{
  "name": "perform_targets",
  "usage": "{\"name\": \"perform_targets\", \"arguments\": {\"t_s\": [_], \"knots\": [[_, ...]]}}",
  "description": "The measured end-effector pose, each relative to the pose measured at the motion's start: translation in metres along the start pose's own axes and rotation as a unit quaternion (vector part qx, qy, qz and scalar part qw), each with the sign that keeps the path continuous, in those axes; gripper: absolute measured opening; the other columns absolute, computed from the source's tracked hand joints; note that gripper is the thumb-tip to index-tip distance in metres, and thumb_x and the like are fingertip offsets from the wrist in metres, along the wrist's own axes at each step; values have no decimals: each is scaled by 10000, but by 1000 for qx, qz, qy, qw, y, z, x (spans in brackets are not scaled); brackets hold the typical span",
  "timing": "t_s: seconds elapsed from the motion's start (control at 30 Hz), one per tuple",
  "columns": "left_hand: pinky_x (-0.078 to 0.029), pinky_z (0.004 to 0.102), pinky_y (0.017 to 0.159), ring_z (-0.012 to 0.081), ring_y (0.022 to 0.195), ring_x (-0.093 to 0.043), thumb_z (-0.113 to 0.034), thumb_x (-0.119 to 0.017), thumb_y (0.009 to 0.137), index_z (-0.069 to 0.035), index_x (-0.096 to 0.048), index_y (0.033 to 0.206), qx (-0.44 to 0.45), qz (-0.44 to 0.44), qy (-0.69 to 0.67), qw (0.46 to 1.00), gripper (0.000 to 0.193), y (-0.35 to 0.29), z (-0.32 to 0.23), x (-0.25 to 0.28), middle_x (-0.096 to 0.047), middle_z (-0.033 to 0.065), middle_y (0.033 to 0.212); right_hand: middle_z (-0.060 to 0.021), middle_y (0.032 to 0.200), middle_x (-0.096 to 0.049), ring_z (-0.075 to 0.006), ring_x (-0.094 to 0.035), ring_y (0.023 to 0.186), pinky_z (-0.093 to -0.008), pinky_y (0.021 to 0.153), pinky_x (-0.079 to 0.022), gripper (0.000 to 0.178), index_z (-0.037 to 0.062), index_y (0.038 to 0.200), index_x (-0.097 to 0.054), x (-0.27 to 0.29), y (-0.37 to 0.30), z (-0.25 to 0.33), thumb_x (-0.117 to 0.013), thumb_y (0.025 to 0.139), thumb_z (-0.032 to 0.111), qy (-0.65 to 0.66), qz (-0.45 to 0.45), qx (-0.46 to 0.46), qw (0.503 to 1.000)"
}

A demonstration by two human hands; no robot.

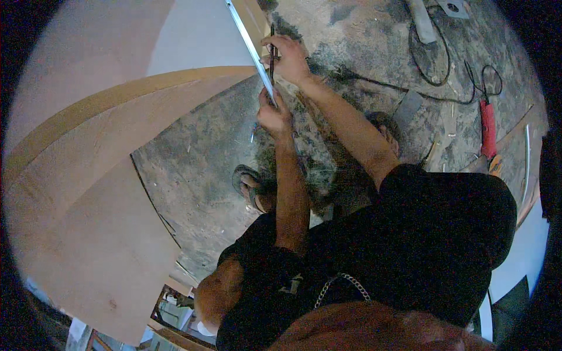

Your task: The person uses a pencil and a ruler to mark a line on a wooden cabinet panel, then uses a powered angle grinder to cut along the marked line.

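Observation:
A long shiny metal strip [249, 44] runs slantwise at the edge of a large pale board with a curved rim [146, 85]. My left hand [274, 115] is closed round the strip's near end. Just beyond it, my right hand [290, 59] pinches a thin, dark, pencil-like stick [273, 50], held nearly in line with my view beside the strip. Whether the stick touches the strip, I cannot tell.
Stained concrete floor [199, 146] lies below, with scattered scraps. On the right are a red-handled tool [487, 126], a dark cable [380, 85] and a pale flat piece [421, 20]. My sandalled foot [249, 182] stands near the board's lower panel [117, 234].

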State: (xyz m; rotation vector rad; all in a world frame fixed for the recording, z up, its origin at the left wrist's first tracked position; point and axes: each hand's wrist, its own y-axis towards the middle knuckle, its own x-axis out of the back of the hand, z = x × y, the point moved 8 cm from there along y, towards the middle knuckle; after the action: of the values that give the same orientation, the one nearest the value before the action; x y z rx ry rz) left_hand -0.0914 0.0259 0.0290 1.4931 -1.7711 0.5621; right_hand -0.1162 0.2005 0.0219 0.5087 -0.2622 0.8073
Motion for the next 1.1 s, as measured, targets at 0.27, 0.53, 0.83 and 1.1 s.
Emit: {"name": "perform_targets", "arguments": {"t_s": [0.27, 0.53, 0.83, 1.1], "knots": [[-528, 462, 595, 388, 651, -667, -370, -572, 917, -47, -626, 1158, -17, -11, -2, 1000, 407, -2, -1, -1, -678, 220, 762, -113, 1097, -642, -338, -574, 1035, -477, 873, -422, 468, 134, 1087, -641, -2, -1, -8, -796, 666, 267, 6, 19, -16, 1000], [-526, 432, 579, 348, 626, -668, -374, -594, 905, -39, -653, 1133, 35, 0, 4, 999, 410, -10, -1, 3, -682, 200, 759, -68, 1139, -652, -316, -562, 1096, -466, 966, -386, 450, 138, 1097, -622, -6, -4, -11, -794, 697, 252, -8, 37, -26, 999], [-517, 441, 562, 347, 616, -670, -387, -604, 900, -34, -660, 1103, 21, -3, 18, 1000, 411, -6, 4, 4, -672, 206, 720, -61, 1145, -648, -317, -548, 1133, -484, 972, -376, 464, 140, 1116, -618, -6, -2, -4, -790, 707, 276, -6, 39, -7, 999], [-527, 430, 575, 338, 621, -673, -371, -611, 891, -29, -645, 1100, 32, 1, 36, 999, 402, -7, -5, 6, -675, 198, 721, -70, 1139, -643, -316, -547, 1122, -462, 960, -375, 439, 149, 1124, -612, -5, -6, -9, -770, 737, 283, -19, 41, -17, 999]]}}
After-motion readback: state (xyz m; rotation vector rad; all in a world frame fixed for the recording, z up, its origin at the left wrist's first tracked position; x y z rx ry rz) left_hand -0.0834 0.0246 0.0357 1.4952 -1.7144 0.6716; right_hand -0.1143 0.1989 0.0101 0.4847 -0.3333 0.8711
